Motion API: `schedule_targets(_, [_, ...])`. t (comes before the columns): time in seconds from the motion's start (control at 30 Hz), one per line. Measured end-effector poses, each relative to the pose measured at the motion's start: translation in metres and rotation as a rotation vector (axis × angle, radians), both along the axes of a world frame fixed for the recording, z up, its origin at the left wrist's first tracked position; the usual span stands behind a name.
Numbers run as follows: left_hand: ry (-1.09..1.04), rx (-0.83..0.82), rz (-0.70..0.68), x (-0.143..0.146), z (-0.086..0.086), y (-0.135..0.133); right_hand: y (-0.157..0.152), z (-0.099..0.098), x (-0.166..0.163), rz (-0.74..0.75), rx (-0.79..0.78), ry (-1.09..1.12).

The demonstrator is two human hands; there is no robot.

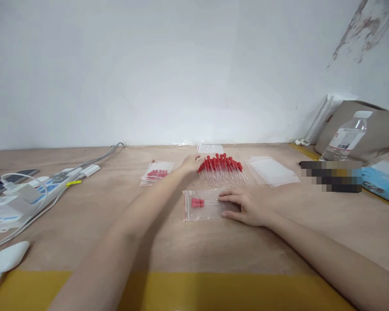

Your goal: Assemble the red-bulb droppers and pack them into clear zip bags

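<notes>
On the tabletop lies a heap of clear droppers with red bulbs [222,166], bulbs toward the wall and thin tips toward me. At its left end is my left hand [192,163], fingers curled in a pinch at a red bulb; the fingertips are partly hidden. Closer to me a clear zip bag [210,214] lies flat, with red-bulbed droppers [197,202] inside, their bulbs near its zip end at the left. My right hand [241,208] rests on the bag's right end, fingers stretched and thumb apart.
Filled bags [157,171] are stacked left of the heap, flat bags [274,171] to its right. Behind it lies another bag [210,148]. A power strip [56,188] with cables occupies the left. At right stand a water bottle [346,137] and a blue pack [384,183].
</notes>
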State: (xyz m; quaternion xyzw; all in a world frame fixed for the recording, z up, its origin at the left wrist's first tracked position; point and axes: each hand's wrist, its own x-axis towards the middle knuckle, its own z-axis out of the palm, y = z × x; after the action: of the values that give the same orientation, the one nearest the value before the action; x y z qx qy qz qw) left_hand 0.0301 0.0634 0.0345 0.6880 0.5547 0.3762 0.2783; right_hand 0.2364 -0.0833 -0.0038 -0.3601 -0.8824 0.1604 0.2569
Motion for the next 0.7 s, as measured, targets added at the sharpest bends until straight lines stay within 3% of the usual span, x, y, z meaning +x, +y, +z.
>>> schedule_targets(0.1, [-0.047,-0.085,0.028,0.016,-0.01,0.021,-0.001,0.001,-0.001,-0.005,-0.001,-0.003])
schedule_targets(0.23, [-0.175,-0.173,0.076,0.022,-0.019,0.031,-0.001,0.001,-0.001,0.005,-0.001,0.003])
schedule_targets(0.4, [-0.424,-0.178,0.091,0.013,-0.009,0.028,0.0,0.0,0.0,0.005,-0.015,0.012])
schedule_targets(0.57, [-0.621,-0.082,0.046,-0.022,0.005,0.005,0.0,0.0,0.0,0.0,-0.007,0.009])
schedule_targets(0.7, [-0.778,0.052,0.063,-0.067,0.005,-0.041,-0.001,0.0,0.0,-0.006,-0.015,0.004])
